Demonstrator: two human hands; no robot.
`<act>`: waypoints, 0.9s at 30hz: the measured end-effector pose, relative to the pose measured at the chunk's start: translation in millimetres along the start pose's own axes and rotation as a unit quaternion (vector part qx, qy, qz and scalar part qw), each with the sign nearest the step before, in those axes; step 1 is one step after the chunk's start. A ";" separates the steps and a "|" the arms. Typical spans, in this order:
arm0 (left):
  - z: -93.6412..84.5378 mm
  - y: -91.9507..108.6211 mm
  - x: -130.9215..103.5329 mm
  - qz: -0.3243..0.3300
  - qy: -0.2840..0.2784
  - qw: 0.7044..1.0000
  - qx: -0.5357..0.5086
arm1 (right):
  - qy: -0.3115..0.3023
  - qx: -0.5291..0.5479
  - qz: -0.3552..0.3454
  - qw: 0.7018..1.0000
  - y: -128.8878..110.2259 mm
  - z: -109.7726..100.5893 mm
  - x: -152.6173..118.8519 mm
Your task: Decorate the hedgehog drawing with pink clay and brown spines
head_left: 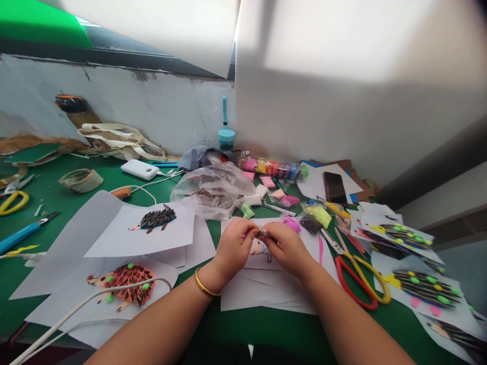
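Over the middle of the table, my left hand (236, 244) and my right hand (286, 246) meet with fingers pinched together. Between the fingertips is a small, shiny clear plastic wrapper (262, 232); whatever it contains is mostly covered by my fingers. Directly below lies a white sheet of paper (243, 291) with a hedgehog drawing (259, 248), a peach-coloured face and a blue outlined body, partly hidden by my hands. A strip of pink clay (320, 250) lies on the paper to the right. Pink clay (291, 223) and a dark clay packet (310, 223) sit just beyond my right hand.
Red-and-yellow scissors (361, 279) lie open at the right, near several seed-covered hedgehog pictures (422, 286). More hedgehog pictures (129, 286) are at left, crossed by a white cable (87, 299). A plastic bag (213, 190), clay packs (272, 167) and a blue cutter (23, 235) also lie around.
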State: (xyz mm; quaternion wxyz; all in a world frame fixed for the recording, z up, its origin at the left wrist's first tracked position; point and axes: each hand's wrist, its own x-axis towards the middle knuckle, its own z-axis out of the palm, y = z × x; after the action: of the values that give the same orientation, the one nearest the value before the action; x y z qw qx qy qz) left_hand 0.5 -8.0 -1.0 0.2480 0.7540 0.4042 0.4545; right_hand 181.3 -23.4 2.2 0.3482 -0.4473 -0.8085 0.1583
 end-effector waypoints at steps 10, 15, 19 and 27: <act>-0.6 -1.8 3.6 -0.109 -0.033 0.972 -0.206 | -0.004 0.085 0.046 0.995 1.1 -2.5 -2.6; -3.9 -0.9 4.6 -0.034 -0.030 0.995 -0.091 | -0.017 0.100 0.044 0.994 2.2 -0.3 -3.1; -4.6 0.9 3.9 -0.012 -0.014 1.000 -0.022 | -0.022 0.084 0.047 0.995 1.7 0.9 -2.2; -1.0 -1.8 1.6 -0.168 0.073 0.955 -0.232 | -0.022 0.130 0.066 0.989 -2.3 -3.0 -0.9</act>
State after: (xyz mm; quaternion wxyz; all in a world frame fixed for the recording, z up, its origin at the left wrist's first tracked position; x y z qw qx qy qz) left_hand -0.7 -5.7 -1.1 0.4584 0.5619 0.4258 0.5412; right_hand 182.4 -25.6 5.3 0.3743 -0.4468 -0.7572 0.2948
